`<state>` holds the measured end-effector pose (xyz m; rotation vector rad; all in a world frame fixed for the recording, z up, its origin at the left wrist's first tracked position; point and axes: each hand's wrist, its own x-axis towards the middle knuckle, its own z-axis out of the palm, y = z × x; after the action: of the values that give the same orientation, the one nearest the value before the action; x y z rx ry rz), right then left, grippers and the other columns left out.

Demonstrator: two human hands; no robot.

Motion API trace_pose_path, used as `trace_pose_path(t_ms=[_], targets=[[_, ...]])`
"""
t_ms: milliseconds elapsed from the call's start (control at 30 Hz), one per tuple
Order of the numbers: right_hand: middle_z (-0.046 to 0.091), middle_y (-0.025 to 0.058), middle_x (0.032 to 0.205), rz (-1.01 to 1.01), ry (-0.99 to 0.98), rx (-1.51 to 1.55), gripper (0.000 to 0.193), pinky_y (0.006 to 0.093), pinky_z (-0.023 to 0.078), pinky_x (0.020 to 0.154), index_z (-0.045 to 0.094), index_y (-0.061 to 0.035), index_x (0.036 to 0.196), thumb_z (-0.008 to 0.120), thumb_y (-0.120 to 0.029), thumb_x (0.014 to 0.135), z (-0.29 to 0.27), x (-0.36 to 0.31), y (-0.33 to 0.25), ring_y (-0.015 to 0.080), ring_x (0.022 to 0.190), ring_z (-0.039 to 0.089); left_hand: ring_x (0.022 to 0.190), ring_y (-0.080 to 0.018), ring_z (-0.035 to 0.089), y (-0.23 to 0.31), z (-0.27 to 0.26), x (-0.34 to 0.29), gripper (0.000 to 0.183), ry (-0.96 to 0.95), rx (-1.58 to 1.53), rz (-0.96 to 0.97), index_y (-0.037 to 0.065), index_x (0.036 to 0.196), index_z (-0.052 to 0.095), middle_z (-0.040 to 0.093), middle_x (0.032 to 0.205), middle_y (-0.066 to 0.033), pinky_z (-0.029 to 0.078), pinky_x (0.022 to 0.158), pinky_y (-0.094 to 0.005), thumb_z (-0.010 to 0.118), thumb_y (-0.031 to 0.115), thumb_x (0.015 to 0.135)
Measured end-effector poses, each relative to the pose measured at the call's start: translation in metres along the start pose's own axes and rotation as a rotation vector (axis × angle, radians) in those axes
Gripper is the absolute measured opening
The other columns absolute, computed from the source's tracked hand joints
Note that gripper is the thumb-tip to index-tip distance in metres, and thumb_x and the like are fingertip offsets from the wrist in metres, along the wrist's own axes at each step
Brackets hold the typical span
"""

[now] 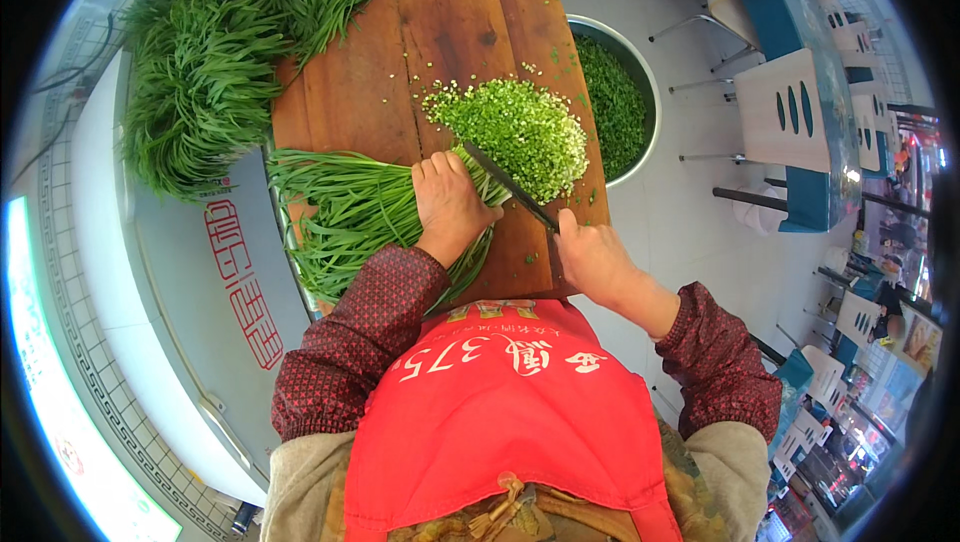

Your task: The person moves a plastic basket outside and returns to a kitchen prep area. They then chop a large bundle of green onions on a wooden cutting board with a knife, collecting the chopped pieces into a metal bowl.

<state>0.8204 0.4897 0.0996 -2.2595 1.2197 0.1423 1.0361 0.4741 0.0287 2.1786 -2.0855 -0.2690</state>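
My left hand [452,200] presses down on a bunch of long green chives [350,204] that lies across the wooden board [450,37], its fingers bent over the stems. In my right hand [596,260] is the handle of a knife [512,185]. Its dark blade stands nearly on edge at the cut end of the bunch, just right of my left fingers. Beyond the blade, a heap of finely chopped chives [520,132], pale green and white, spreads toward the board's right edge. Small bits are scattered around the heap.
Uncut chives [205,82] are piled at the far left, some overhanging the board. A round metal basin [652,107] with chopped greens stands beyond the board's right edge. A grey cabinet [225,272] is at left; chairs [785,107] and tables stand on the right.
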Motion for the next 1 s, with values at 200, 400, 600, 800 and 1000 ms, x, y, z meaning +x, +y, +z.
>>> trace_pose_path(t_ms=[200,400,600,800,1000], targets=[[0.062,0.0235,0.063,-0.063,-0.001,0.017,0.022,0.0494,0.052,0.056,0.043,0.0034,0.09,0.059,0.003,0.074,-0.004,0.038,-0.003,0.042,0.06,0.064,0.09,-0.0291,0.052,-0.002,-0.001,0.002,0.077,-0.021,-0.007,0.01,0.001,0.097,0.051,0.051,0.093,-0.0111,0.039,0.086,-0.0401,0.086,0.05,0.049],[0.062,0.024,0.063,-0.091,0.145,-0.034,0.021,0.0473,0.053,0.056,0.044,0.0032,0.091,0.059,0.002,0.076,0.031,0.084,-0.011,0.0416,0.061,0.065,0.096,-0.0296,0.051,0.0,0.0,0.006,0.079,-0.053,0.0,-0.022,-0.002,0.102,0.052,0.052,0.098,-0.0129,0.037,0.089,-0.041,0.085,0.049,0.05],[0.06,0.0226,0.06,-0.065,0.178,0.057,0.018,0.0479,0.051,0.054,0.044,0.0024,0.092,0.056,0.001,0.079,0.024,0.074,-0.004,0.0409,0.057,0.063,0.095,-0.0292,0.052,0.0,-0.001,-0.001,0.078,-0.025,0.014,-0.011,0.0,0.1,0.051,0.052,0.096,-0.0122,0.039,0.089,-0.0401,0.086,0.047,0.049],[0.06,0.0204,0.06,-0.045,0.159,0.035,0.016,0.0484,0.049,0.052,0.043,0.0018,0.092,0.054,0.001,0.08,-0.007,0.006,-0.009,0.0406,0.056,0.062,0.095,-0.0285,0.051,0.001,-0.002,0.0,0.077,-0.074,-0.003,-0.024,0.001,0.099,0.052,0.051,0.096,-0.0113,0.038,0.089,-0.0397,0.086,0.049,0.05],[0.06,0.0208,0.061,0.02,0.033,-0.046,0.022,0.0487,0.049,0.052,0.042,0.0019,0.092,0.057,0.001,0.077,0.002,-0.005,-0.012,0.0398,0.058,0.063,0.095,-0.0282,0.05,0.001,-0.003,0.0,0.076,-0.052,-0.012,-0.02,0.001,0.099,0.052,0.05,0.097,-0.011,0.037,0.089,-0.0401,0.086,0.049,0.05]])
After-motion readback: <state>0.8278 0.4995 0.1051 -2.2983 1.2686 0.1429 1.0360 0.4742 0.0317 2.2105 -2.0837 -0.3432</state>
